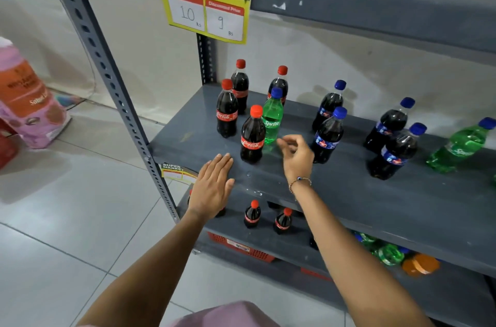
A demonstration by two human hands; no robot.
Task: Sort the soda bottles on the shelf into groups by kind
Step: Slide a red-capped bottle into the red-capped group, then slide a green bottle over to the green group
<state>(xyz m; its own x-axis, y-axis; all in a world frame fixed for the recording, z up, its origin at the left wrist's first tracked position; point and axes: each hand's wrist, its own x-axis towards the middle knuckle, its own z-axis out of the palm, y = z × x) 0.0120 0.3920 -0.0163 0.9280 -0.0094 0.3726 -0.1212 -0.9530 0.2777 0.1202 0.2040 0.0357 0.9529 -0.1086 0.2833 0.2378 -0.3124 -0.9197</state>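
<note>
Coca-Cola bottles [227, 112] left on shelf [349, 192]; Sprite bottle [272, 118] among them (upright).

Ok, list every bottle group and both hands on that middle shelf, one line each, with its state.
Coca-Cola bottles: four, upright, capped, at the left end.
Sprite bottle: upright, capped, standing among the colas.
Blue-capped cola bottles: four, upright, capped, mid-shelf.
Second Sprite bottle: upright, capped, far right.
Left hand: open, flat on the shelf edge.
Right hand: open, empty, fingers curled near the Sprite.

Upright mixed soda bottles [252, 136] on shelf [335, 192]
</note>
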